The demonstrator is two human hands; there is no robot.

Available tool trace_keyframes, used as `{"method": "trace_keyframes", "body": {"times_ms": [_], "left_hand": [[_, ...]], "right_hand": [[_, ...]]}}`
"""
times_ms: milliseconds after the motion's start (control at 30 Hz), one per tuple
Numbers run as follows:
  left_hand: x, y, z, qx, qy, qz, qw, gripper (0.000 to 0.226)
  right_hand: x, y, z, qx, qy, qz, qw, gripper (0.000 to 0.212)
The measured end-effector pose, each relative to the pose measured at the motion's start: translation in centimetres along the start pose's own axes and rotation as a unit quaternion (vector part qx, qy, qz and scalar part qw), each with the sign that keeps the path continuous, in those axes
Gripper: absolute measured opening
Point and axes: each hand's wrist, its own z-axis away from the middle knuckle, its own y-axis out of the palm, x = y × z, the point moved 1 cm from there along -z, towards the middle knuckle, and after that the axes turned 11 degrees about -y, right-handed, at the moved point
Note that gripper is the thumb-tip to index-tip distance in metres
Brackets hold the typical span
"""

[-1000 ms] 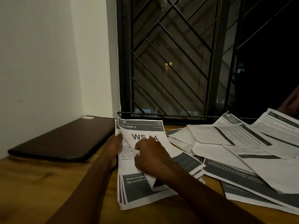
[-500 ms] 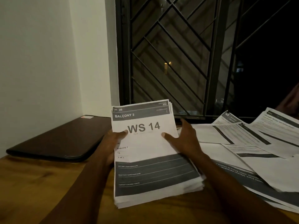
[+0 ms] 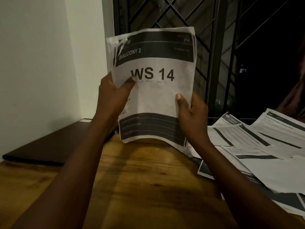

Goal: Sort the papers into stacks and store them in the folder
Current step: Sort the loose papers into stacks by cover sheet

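A stack of papers, its top sheet printed "BALCONY 2" and "WS 14", stands upright with its lower edge just above or on the wooden table. My left hand grips its left edge, thumb on the front. My right hand grips the lower right edge, thumb on the front too. A dark closed folder lies flat at the left by the wall. Loose papers lie spread over the right side of the table.
A white wall stands at the left and a window with a dark metal grille at the back. The loose sheets overlap one another and reach the table's right edge.
Both hands squared the stack lying on the table, then lifted it upright in front of the window. The camera view has moved closer.
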Motion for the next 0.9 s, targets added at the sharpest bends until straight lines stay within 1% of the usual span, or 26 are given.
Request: {"method": "trace_keyframes", "body": {"times_ms": [67, 133, 167, 233, 300, 367, 433, 500, 533, 600, 667, 700, 733, 767, 800, 833, 867, 900], "left_hand": [[0.8, 0.6, 0.4, -0.002, -0.022, -0.005, 1.000, 0.042], [2.8, 1.1, 1.3, 0.011, -0.069, -0.013, 0.997, 0.048], [3.8, 1.3, 1.9, 0.020, -0.095, -0.022, 0.995, 0.049], [5.1, 1.6, 2.5, 0.024, -0.118, -0.032, 0.992, 0.044], [5.4, 1.8, 2.4, 0.022, -0.119, -0.023, 0.992, 0.034], [4.7, 2.0, 2.0, 0.025, -0.117, -0.003, 0.993, 0.026], [4.8, 2.2, 1.5, 0.034, -0.123, 0.006, 0.992, 0.023], [5.5, 2.4, 1.8, 0.048, -0.147, -0.019, 0.988, 0.029], [6.0, 2.5, 2.0, 0.048, -0.155, -0.034, 0.986, 0.033], [6.7, 2.4, 2.1, 0.023, -0.172, -0.029, 0.984, 0.035], [7.5, 1.5, 1.1, -0.007, -0.226, 0.029, 0.974, 0.033], [8.1, 1.0, 0.3, -0.013, -0.270, 0.063, 0.961, 0.037], [9.1, 0.5, -0.4, -0.004, -0.319, 0.084, 0.944, 0.044], [10.2, 0.1, -0.9, 0.025, -0.361, 0.094, 0.927, 0.044], [11.1, 0.0, -0.6, 0.050, -0.393, 0.083, 0.915, 0.037], [11.9, 0.0, 0.2, 0.068, -0.413, 0.062, 0.906, 0.026], [12.7, 0.1, 1.0, 0.068, -0.429, 0.045, 0.900, 0.021], [14.0, 0.0, 1.4, 0.058, -0.437, 0.030, 0.897, 0.026]], "right_hand": [[-0.4, 0.2, 0.3, 0.009, 0.035, -0.006, 0.999, 0.021], [-1.4, 0.3, 1.1, 0.017, 0.098, -0.004, 0.995, 0.030], [-1.9, 0.3, 1.6, 0.025, 0.122, 0.000, 0.992, 0.034], [-2.4, 0.2, 2.1, 0.031, 0.153, 0.004, 0.988, 0.040], [-2.5, 0.2, 1.8, 0.015, 0.159, -0.009, 0.987, 0.036], [-2.4, 0.1, 1.2, 0.002, 0.152, -0.040, 0.988, 0.027], [-2.6, 0.2, 1.1, 0.006, 0.156, -0.052, 0.986, 0.020], [-2.9, 0.3, 1.4, 0.045, 0.176, -0.028, 0.983, 0.022], [-3.2, 0.1, 1.5, 0.077, 0.198, -0.005, 0.977, 0.029], [-3.9, -1.2, 1.2, 0.164, 0.241, 0.044, 0.956, 0.051], [-3.7, -3.3, 0.7, 0.274, 0.258, 0.089, 0.922, 0.066], [-3.4, -4.3, 0.6, 0.337, 0.260, 0.115, 0.898, 0.071], [-3.2, -5.3, 0.9, 0.404, 0.259, 0.149, 0.864, 0.074], [-3.2, -6.0, 1.4, 0.473, 0.262, 0.193, 0.819, 0.079], [-3.5, -6.6, 2.1, 0.533, 0.273, 0.242, 0.763, 0.085], [-4.0, -7.1, 2.9, 0.575, 0.291, 0.288, 0.708, 0.093], [-4.6, -7.4, 3.5, 0.601, 0.305, 0.324, 0.664, 0.100], [-5.1, -7.7, 3.9, 0.615, 0.308, 0.348, 0.637, 0.104]]}}
